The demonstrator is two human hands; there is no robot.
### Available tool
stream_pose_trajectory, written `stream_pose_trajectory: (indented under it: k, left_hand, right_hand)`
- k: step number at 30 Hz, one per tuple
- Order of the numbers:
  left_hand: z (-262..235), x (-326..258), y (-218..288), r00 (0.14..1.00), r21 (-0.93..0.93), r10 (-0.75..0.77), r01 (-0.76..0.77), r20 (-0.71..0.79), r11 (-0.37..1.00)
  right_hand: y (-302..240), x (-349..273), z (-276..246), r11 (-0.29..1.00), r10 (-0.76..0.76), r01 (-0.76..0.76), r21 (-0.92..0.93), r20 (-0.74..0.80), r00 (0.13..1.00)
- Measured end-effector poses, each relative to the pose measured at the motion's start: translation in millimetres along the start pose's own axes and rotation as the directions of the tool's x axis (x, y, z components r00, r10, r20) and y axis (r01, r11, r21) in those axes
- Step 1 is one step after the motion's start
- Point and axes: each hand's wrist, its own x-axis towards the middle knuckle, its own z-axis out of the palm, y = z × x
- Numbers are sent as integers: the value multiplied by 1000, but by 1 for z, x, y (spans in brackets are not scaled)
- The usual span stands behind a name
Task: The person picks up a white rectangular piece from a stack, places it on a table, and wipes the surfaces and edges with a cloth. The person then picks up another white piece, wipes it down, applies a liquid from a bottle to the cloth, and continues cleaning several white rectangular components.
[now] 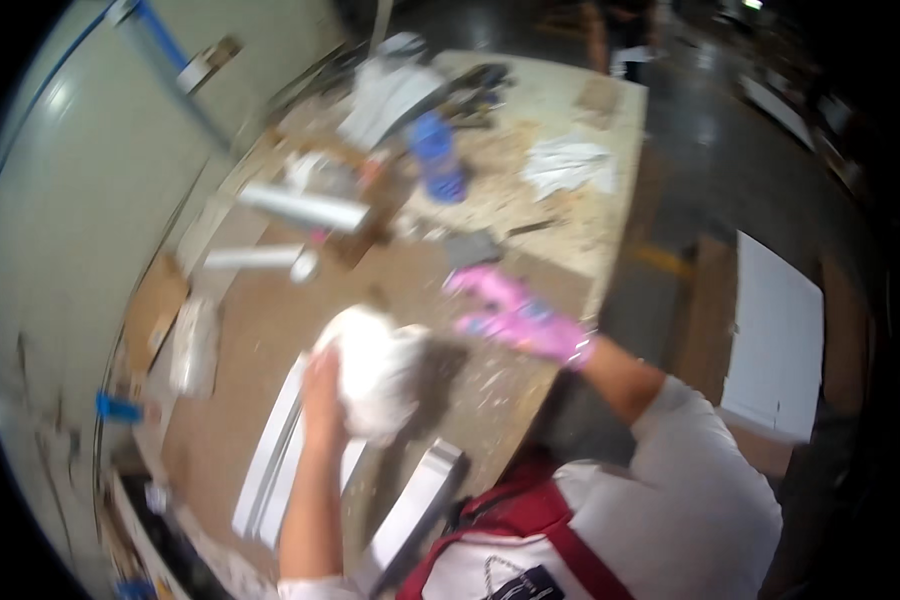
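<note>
My bare left hand (322,395) is closed against the left side of a white, rounded, lumpy thing (378,370). It looks like a wad of cloth or a wrapped bundle, too blurred to name surely. My right hand (520,318), in a pink patterned glove, is held over the bench with fingers apart and nothing between them. Just beyond its fingertips lies a flat grey pad (473,247). Beneath the white bundle are long white grooved strips (275,465), and another white strip (415,505) lies nearer my body.
The brown workbench (240,360) carries two white tubes (305,205), a blue bottle (436,155), crumpled white cloth (570,165) and a dark thin tool (534,227). A wall (60,200) stands at left. White panels (770,335) are stacked at right. Another person (625,35) stands far off.
</note>
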Motion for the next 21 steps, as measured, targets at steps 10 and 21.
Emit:
stream_pose_trajectory:
  k: [10,21]
  left_hand:
    - [56,19,14,977,382,168,-207,133,901]
    - [-30,126,-51,934,642,358,-275,1,716]
  right_hand:
    - [67,-17,91,176,128,-467,867,450,884]
    - [-12,166,28,505,-743,454,-734,-103,661]
